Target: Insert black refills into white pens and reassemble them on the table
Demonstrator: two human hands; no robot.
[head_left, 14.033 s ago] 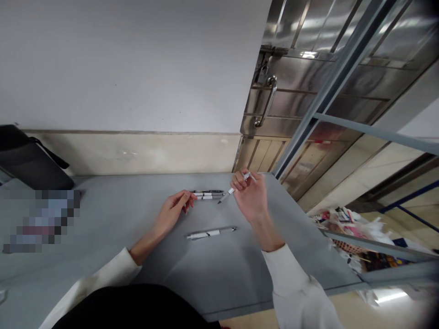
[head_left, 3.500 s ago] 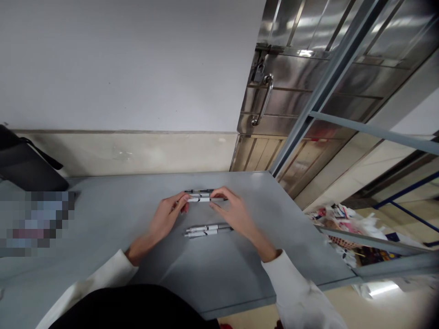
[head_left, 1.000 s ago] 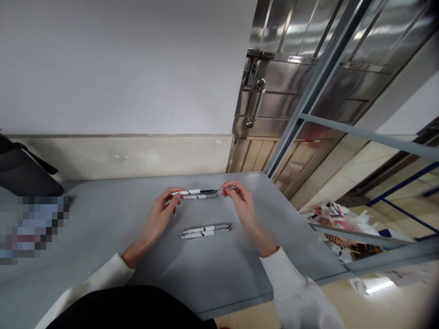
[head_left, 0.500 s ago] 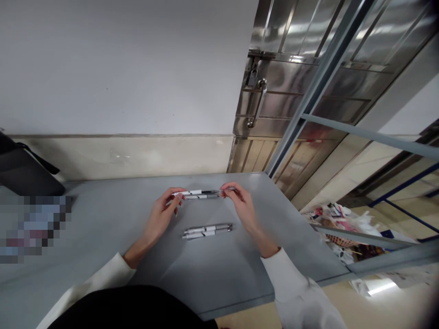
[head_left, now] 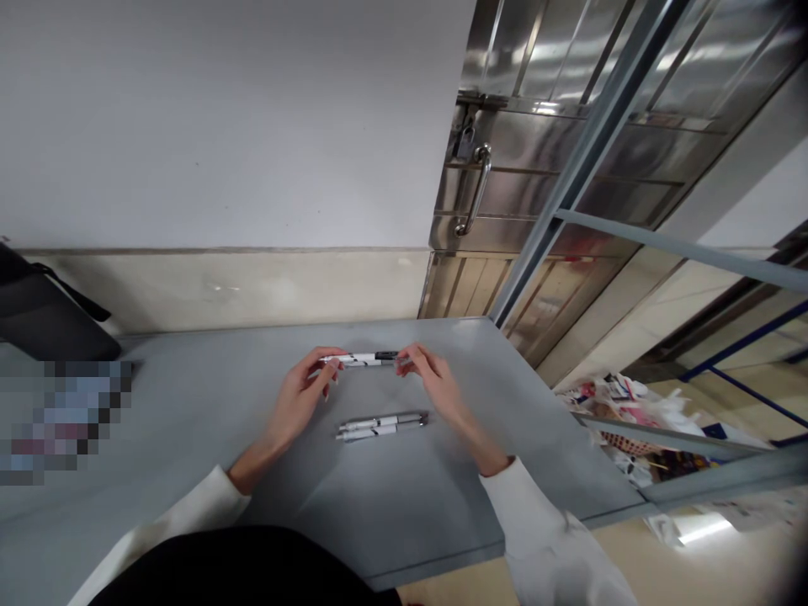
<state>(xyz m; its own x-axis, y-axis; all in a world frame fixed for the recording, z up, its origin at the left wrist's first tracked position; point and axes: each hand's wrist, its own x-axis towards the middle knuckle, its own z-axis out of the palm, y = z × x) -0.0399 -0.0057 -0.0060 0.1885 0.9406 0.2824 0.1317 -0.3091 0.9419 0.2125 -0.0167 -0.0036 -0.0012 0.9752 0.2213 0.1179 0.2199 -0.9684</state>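
The left hand (head_left: 296, 397) pinches a white pen (head_left: 361, 359) — the right hand (head_left: 438, 384) pinches its dark end — near the table's (head_left: 252, 358) back edge.

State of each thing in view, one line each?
Left hand: closed on upper pen's near end
Right hand: fingers curled at its other end; grip unclear
Upper pen: held, roughly level
Lower pens: two, lying side by side, not held
Metal door: shut
Padlock: hanging at the bolt; locked or not, can't tell
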